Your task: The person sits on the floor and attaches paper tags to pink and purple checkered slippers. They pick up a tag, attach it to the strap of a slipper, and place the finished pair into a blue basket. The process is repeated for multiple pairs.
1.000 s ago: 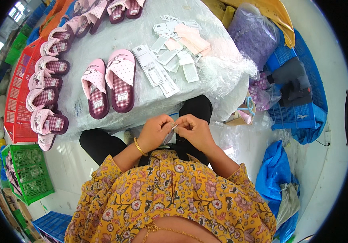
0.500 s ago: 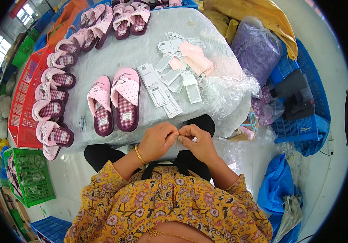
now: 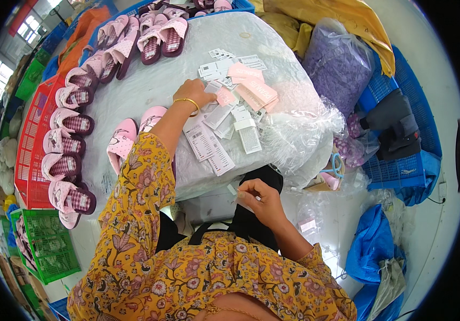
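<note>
My left hand [image 3: 194,92] reaches over the table to the left edge of a loose pile of white printed labels [image 3: 218,116] and pink cards [image 3: 257,92]. Its fingers are bent and parted at the pile, with nothing visibly held. Close to my body, my right hand [image 3: 262,202] pinches a small white strip [image 3: 232,189] between thumb and fingertips. A pair of pink slippers [image 3: 122,140] with plaid insoles lies on the table, mostly hidden by my left arm. Two long label sheets [image 3: 208,144] lie just right of that arm.
More pink slippers [image 3: 69,142] line the table's left and far sides, beside a red crate [image 3: 34,155]. A green crate [image 3: 53,243] stands lower left. To the right are a bag of purple material [image 3: 337,67], a blue basket [image 3: 417,107] and scissors [image 3: 337,166] with blue handles.
My hands, together before, have parted. The left has moved forward to the labels, its arm now covering the slipper pair; the right stays near my lap with the small strip.
</note>
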`<state>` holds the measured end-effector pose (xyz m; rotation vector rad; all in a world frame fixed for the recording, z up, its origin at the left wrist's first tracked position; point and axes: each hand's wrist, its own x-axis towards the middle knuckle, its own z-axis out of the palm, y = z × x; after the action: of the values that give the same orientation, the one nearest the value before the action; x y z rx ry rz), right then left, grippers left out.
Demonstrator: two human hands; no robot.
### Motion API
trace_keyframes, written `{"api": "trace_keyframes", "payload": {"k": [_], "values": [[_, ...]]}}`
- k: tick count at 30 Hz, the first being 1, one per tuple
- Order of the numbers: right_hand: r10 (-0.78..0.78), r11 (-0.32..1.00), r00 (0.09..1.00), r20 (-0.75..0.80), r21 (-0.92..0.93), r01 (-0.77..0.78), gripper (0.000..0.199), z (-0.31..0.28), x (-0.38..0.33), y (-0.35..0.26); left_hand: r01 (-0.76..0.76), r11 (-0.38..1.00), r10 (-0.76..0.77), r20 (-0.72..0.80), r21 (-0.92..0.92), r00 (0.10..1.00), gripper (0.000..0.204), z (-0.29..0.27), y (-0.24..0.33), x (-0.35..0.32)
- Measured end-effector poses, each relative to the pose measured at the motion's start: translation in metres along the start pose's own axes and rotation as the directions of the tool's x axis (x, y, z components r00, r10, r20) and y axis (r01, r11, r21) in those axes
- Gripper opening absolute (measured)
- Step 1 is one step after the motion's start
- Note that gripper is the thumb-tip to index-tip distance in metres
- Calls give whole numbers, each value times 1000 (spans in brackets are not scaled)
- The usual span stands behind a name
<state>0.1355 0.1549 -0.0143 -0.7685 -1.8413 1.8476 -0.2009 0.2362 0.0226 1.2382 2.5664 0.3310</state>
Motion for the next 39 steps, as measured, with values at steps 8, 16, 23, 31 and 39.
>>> {"api": "trace_keyframes", "payload": {"k": [8, 16, 23, 31, 39], "values": [[-145, 988, 989, -34, -57, 143, 11, -5, 1, 2, -76, 932, 47, -92, -354, 995, 31, 0, -24, 8], [-79, 975, 980, -184, 191, 115, 28, -9, 18, -46, -356, 696, 329, -164, -623, 930, 22, -28, 8, -131], [-23, 932, 983, -182, 353, 88, 41, 0, 30, -68, -460, 655, 461, -165, -599, 872, 17, -16, 21, -206], [-2, 931, 987, -162, 359, 61, 34, 4, 20, -64, -543, 661, 509, -223, -518, 832, 13, -16, 23, -221], [4, 920, 994, -111, 390, 40, 30, 4, 16, -60, -632, 643, 546, -320, -433, 775, 12, -11, 21, -227]]}}
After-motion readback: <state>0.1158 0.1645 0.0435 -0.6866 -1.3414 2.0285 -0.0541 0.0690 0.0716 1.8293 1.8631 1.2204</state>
